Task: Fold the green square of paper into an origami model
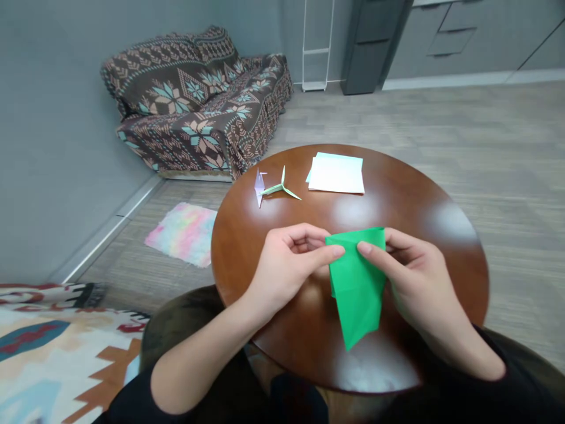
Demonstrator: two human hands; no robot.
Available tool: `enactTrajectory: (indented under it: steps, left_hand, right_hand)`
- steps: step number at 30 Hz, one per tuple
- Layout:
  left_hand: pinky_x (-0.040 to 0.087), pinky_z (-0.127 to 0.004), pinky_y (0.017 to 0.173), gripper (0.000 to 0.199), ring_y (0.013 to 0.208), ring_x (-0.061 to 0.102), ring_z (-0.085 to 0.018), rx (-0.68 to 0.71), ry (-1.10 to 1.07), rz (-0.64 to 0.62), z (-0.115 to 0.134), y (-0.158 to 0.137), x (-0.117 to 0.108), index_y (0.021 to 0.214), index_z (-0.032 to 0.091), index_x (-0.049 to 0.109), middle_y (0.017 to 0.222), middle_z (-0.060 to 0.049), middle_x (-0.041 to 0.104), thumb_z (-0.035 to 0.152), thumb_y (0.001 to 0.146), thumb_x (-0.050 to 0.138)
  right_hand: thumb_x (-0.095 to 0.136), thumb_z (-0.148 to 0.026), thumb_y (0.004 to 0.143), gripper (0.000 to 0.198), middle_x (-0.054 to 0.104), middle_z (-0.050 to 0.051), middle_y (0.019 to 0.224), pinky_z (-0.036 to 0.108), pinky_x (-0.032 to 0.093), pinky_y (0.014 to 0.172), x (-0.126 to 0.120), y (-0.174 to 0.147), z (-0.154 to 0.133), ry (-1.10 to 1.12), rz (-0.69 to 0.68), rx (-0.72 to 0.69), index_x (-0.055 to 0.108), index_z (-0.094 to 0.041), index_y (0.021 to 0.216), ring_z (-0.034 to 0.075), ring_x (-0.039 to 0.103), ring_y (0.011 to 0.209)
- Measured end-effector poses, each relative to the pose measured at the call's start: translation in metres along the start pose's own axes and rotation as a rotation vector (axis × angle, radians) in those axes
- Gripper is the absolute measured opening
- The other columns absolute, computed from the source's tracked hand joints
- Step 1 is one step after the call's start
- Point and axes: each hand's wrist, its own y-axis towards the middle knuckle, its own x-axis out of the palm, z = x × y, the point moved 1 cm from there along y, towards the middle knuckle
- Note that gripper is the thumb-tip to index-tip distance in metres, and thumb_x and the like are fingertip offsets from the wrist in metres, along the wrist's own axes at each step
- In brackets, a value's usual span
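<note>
A partly folded sheet of green paper hangs between my hands above the round wooden table, its pointed end downward. My left hand pinches its upper left corner, thumb in front and fingers behind. At the upper right edge, my right hand grips the paper the same way, with the thumb pressed on the front face. The fingertips behind the sheet are hidden.
Toward the table's far side lie a purple origami crane, a pale green three-pointed folded piece and a stack of paper sheets. A patterned sofa and a fluffy pastel rug are beyond.
</note>
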Motion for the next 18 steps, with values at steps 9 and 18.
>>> enactTrajectory:
  steps: [9,18]
  left_hand:
    - [0.059,-0.020,0.069,0.016,0.068,0.073,-0.012,0.037,0.030,0.018,-0.0021,0.0007,-0.0023,0.080,0.018,0.081,0.077,0.000,0.081,0.019,0.068,0.092]
    - [0.060,-0.020,0.071,0.017,0.071,0.075,-0.013,0.020,0.053,0.004,0.0007,-0.0006,-0.0009,0.080,0.018,0.082,0.077,0.000,0.081,0.014,0.067,0.092]
  right_hand:
    - [0.083,-0.037,0.086,0.014,0.075,-0.001,0.073,0.018,0.049,0.055,0.0014,-0.0015,-0.0025,-0.029,0.035,-0.031,0.081,-0.024,0.086,0.010,0.062,0.061]
    - [0.085,-0.035,0.085,0.010,0.078,-0.003,0.077,0.014,0.053,0.058,0.0002,-0.0012,-0.0024,0.053,0.023,-0.019,0.081,-0.026,0.086,0.009,0.067,0.064]
